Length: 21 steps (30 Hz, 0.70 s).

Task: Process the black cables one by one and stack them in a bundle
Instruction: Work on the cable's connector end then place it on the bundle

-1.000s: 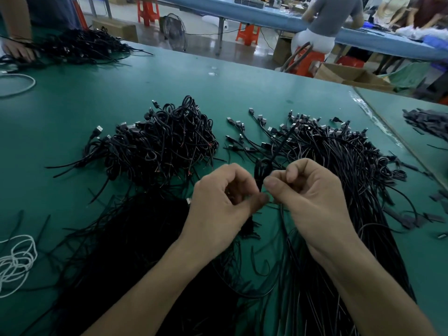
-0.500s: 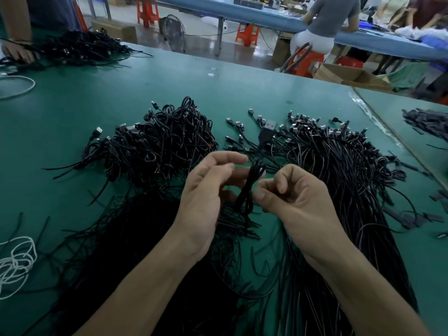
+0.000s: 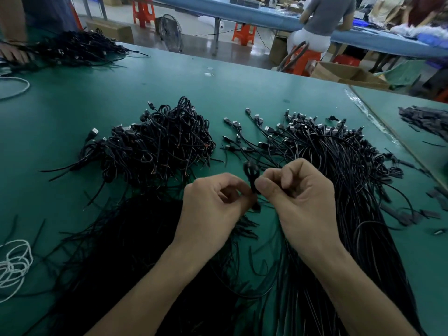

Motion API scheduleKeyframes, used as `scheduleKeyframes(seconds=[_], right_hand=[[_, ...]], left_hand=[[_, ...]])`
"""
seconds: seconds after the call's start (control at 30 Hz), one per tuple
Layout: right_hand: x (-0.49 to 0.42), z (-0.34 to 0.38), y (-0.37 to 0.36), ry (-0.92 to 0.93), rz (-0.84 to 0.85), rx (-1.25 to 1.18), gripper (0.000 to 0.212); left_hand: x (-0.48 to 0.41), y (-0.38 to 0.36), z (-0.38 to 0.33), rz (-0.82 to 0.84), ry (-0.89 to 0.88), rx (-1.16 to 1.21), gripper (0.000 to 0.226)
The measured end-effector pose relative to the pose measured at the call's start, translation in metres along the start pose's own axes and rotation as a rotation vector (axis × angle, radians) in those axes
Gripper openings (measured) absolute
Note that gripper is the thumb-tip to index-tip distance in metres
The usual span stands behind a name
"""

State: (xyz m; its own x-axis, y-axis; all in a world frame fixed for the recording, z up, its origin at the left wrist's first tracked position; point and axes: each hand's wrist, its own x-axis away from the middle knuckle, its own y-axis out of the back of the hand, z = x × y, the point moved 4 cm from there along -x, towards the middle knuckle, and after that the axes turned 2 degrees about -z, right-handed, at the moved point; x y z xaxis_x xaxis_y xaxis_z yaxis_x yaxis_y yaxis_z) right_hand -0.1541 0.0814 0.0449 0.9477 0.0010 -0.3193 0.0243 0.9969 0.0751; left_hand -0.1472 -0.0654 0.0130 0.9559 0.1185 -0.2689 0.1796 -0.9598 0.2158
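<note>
Nearest my body, both forearms enter from the lower edge. They cross a dark spread of loose cable ends (image 3: 116, 251) on the left and the long straight cables (image 3: 344, 170) on the right. At the left margin, a tangle of white cord (image 3: 14, 267) lies well apart from this spread, with bare green table (image 3: 36, 141) between them.

Above the spread, my left hand (image 3: 213, 209) and right hand (image 3: 303, 202) meet, knuckles up, fingers curled. Each pinches the same black cable (image 3: 251, 175) between thumb and forefinger, the left just below the right. The cable's folded loop stands up between the two thumbs.

Beyond the hands, a coiled pile (image 3: 157, 146) sits to the left, and the connector ends (image 3: 278, 132) of the straight cables fan out to the right. A narrow bare strip separates the two. Right of the straight cables, small black scraps (image 3: 412, 217) lie near a seam (image 3: 388, 134) where a second table surface abuts.

Farther out, the table is bare across a wide band up to its far edge. At the far left corner, another cable heap (image 3: 77, 48) lies beside another person's hand (image 3: 12, 54). Past the edge stand a fan (image 3: 171, 32), orange stools (image 3: 243, 33) and a blue bench (image 3: 266, 13) with a seated person (image 3: 320, 23).
</note>
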Motion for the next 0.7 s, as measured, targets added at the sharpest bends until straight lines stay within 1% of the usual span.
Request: scheduleKeyframes(seconds=[0.07, 0.13, 0.23, 0.3, 0.37, 0.47, 0.53, 0.57, 0.63, 0.7], right_hand=[[0.002, 0.002, -0.006, 0.022, 0.054, 0.003, 0.043], [0.003, 0.002, -0.011, 0.023, 0.091, 0.010, 0.045], [0.002, 0.003, -0.010, 0.053, 0.067, 0.090, 0.044], [0.002, 0.004, -0.010, 0.074, 0.069, 0.150, 0.044], [0.004, 0.003, -0.010, 0.077, 0.072, 0.172, 0.045], [0.008, -0.002, -0.009, 0.048, 0.076, 0.114, 0.043], [0.009, -0.004, -0.009, -0.004, 0.089, 0.015, 0.041], [0.009, -0.005, -0.009, -0.045, 0.093, -0.061, 0.039], [0.008, -0.008, -0.007, -0.131, 0.075, -0.201, 0.036], [0.006, -0.012, -0.003, -0.234, 0.055, -0.309, 0.034]], left_hand=[[-0.003, 0.003, 0.000, 0.018, 0.074, 0.057, 0.023], [-0.005, 0.003, 0.004, 0.039, 0.217, 0.229, 0.029], [-0.003, 0.000, 0.004, 0.065, 0.424, 0.534, 0.022], [-0.004, -0.002, 0.004, 0.082, 0.489, 0.740, 0.020], [-0.006, -0.001, 0.005, 0.069, 0.474, 0.798, 0.013], [-0.007, 0.001, 0.007, 0.113, 0.386, 0.739, 0.052], [-0.009, 0.003, 0.008, 0.146, 0.336, 0.745, 0.065], [-0.009, 0.004, 0.009, 0.152, 0.309, 0.755, 0.065], [-0.011, 0.007, 0.007, 0.153, 0.250, 0.742, 0.057], [-0.011, 0.008, 0.006, 0.170, 0.157, 0.618, 0.048]])
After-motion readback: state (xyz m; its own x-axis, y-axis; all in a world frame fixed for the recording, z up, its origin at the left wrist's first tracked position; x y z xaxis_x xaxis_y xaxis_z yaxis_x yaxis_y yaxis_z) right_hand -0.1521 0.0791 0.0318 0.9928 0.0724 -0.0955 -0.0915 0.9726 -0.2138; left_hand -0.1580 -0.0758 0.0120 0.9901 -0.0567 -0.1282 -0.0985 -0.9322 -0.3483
